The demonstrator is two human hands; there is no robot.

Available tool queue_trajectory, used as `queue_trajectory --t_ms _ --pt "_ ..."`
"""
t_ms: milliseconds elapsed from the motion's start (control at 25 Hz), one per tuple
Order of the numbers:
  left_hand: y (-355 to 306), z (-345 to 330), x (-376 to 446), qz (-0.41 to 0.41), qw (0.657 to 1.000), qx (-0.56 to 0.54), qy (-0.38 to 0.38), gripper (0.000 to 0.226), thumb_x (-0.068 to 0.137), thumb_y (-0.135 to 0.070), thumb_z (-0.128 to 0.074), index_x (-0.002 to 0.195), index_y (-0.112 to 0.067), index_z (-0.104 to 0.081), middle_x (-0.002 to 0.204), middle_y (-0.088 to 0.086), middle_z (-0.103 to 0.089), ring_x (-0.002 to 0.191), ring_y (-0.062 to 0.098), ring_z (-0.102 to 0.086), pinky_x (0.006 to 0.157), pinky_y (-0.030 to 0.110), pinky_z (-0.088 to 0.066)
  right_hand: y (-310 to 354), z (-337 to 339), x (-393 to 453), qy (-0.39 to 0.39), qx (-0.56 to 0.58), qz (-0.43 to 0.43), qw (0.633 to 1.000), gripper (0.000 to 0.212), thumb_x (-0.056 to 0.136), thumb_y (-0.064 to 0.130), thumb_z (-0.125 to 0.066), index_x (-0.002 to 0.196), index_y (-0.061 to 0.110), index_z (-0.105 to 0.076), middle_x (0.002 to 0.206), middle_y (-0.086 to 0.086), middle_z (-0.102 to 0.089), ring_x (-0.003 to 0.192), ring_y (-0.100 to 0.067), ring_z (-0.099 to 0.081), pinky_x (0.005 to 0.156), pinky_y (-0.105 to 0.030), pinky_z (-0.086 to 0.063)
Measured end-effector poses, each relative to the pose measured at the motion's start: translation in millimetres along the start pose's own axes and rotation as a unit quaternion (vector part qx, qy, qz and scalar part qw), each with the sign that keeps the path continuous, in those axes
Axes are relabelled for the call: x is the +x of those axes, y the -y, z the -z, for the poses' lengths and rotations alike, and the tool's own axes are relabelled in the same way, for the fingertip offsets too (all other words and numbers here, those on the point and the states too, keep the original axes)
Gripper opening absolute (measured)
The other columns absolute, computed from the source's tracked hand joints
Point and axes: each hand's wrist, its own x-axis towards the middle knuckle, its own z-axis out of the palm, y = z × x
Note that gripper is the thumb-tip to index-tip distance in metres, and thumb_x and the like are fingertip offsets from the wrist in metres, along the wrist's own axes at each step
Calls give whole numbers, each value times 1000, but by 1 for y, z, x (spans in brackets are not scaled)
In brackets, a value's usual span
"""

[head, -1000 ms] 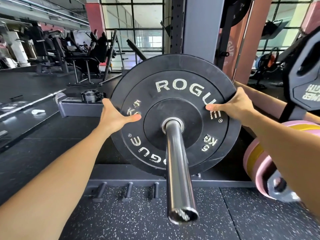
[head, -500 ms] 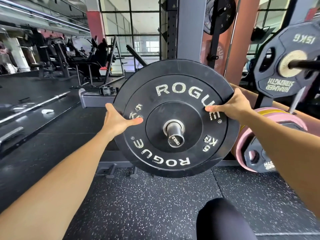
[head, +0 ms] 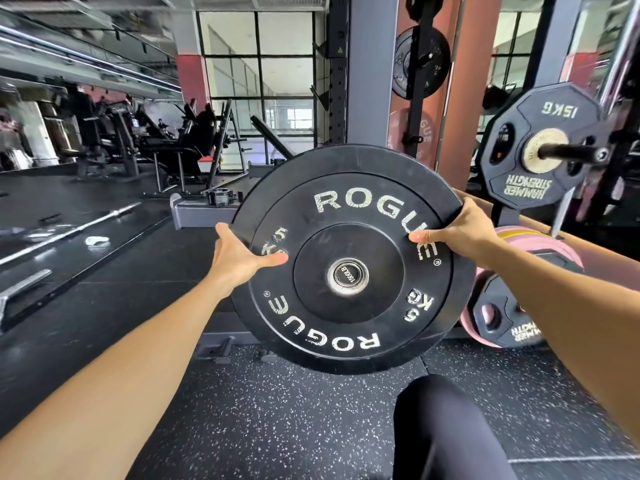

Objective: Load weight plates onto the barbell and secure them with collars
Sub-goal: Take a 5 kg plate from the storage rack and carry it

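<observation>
Open rubber floor [head: 277,420] lies below the plate [head: 349,258] and out to the left; a rack post [head: 369,81] stands close behind, and pink plates [head: 540,244] and a 15 kg plate [head: 543,150] crowd the right. The left hand [head: 239,258] grips the plate's left rim, thumb across the face. The right hand [head: 460,230] grips the upper right rim, thumb on the lettering. The black 5 kg plate faces the camera, the bar's end [head: 348,276] filling its hub. A knee [head: 446,427] shows below.
</observation>
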Motion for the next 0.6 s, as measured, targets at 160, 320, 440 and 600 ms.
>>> queue_trajectory --t_ms 160,320,440,600 --pt "-6 9 -14 10 1000 1 8 125 29 -63 -93 125 -23 -25 131 8 -48 119 29 -50 101 51 -46 -1 6 -9 20 8 -10 1000 122 8 59 -95 121 32 -60 104 10 -73 96 -13 -70 90 -36 -56" --pt "-24 24 -20 -11 1000 -13 6 104 47 -46 -98 118 -20 -28 127 2 -50 118 26 -51 98 44 -46 18 17 -23 36 20 -21 999 108 13 55 -97 113 27 -65 101 8 -74 91 -14 -71 87 -35 -57" --pt "-55 44 -21 -45 998 -24 -20 101 52 -39 -98 121 -17 -29 120 -2 -50 115 22 -49 98 40 -44 52 32 -26 42 31 0 999 89 24 45 -100 104 22 -69 93 6 -76 81 -13 -73 76 -33 -60" --pt "-110 77 -7 -98 993 -54 -47 103 47 -39 -100 120 -17 -31 123 -4 -56 116 21 -55 103 45 -46 109 58 -22 24 58 59 996 47 51 24 -97 88 24 -68 84 12 -71 61 4 -66 51 -14 -51"
